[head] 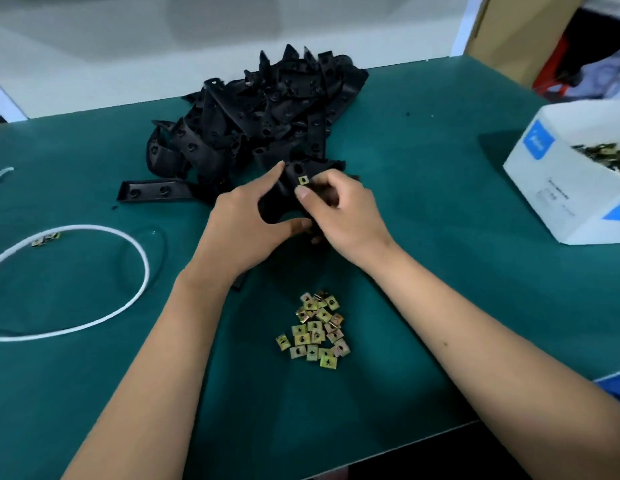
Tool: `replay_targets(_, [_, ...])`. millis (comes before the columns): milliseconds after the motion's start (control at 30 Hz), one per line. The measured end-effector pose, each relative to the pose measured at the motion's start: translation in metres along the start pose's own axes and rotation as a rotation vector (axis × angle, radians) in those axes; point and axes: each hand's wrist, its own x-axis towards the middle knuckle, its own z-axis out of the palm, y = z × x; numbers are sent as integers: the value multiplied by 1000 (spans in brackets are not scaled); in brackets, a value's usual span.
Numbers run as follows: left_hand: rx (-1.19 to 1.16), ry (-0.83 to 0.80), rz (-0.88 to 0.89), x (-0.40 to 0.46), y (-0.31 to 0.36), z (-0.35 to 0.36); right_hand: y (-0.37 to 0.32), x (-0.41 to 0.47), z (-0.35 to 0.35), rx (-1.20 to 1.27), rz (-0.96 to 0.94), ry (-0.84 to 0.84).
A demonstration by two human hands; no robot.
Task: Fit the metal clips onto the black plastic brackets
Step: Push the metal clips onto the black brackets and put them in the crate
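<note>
One black bracket [290,188] is held above the worktop [440,271], just in front of the bracket pile [260,123], gripped by left hand [246,223] and right hand [350,216]. A metal clip [303,180] is seated on it at the right thumb tip. Bracket's lower part is hidden by fingers. Loose clips [317,329] lie nearer the person.

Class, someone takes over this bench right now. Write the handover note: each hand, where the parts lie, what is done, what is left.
Left hand grips a black bracket above the green mat.
Right hand grips the same bracket, thumb beside a metal clip sitting on it.
Loose clips lie near the front edge; more in the white box.
Bracket pile waits behind the hands.
Done: one clip on this bracket. Left: the pile.
</note>
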Motion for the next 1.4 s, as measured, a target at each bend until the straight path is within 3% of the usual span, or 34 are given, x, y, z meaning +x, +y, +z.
replay_targets(100, [39, -60, 68, 5, 36, 12, -1, -4, -15, 45, 13, 51])
replay_targets(200, [134, -102, 174, 12, 84, 36, -3, -10, -47, 156, 51, 237])
replay_targets(333, [127, -231, 363, 18, 150, 82, -1, -41, -126, 175, 79, 479])
replay_targets(467, [-50, -413, 487, 2, 222, 144, 17, -101, -222, 325, 67, 636])
replay_targets(600, [-14, -589, 691, -44, 279, 219, 51, -186, -306, 427, 167, 907])
replay_targets(767, [235, -776, 913, -114, 305, 303, 148, -291, -351, 484, 632, 1147])
replay_targets(867, [359, -893, 907, -133, 296, 337, 203, -341, -346, 459, 884, 1233])
replay_targets(933, [420, -978, 862, -138, 287, 353, 233, -372, -339, 265, 1086, 1191])
replay_targets(1033, [498, -1057, 808, -139, 274, 365, 262, -403, -330, -127, 1429, 982])
replay_targets(1100, [489, -1083, 775, -138, 270, 370, 266, -408, -330, -248, 1523, 932])
replay_targets(1200, [462, -1040, 780, -136, 274, 370, 258, -391, -337, -321, 1425, 999])
replay_targets(1400, [253, -770, 851, -114, 319, 347, 190, -320, -359, -640, 887, 1116])
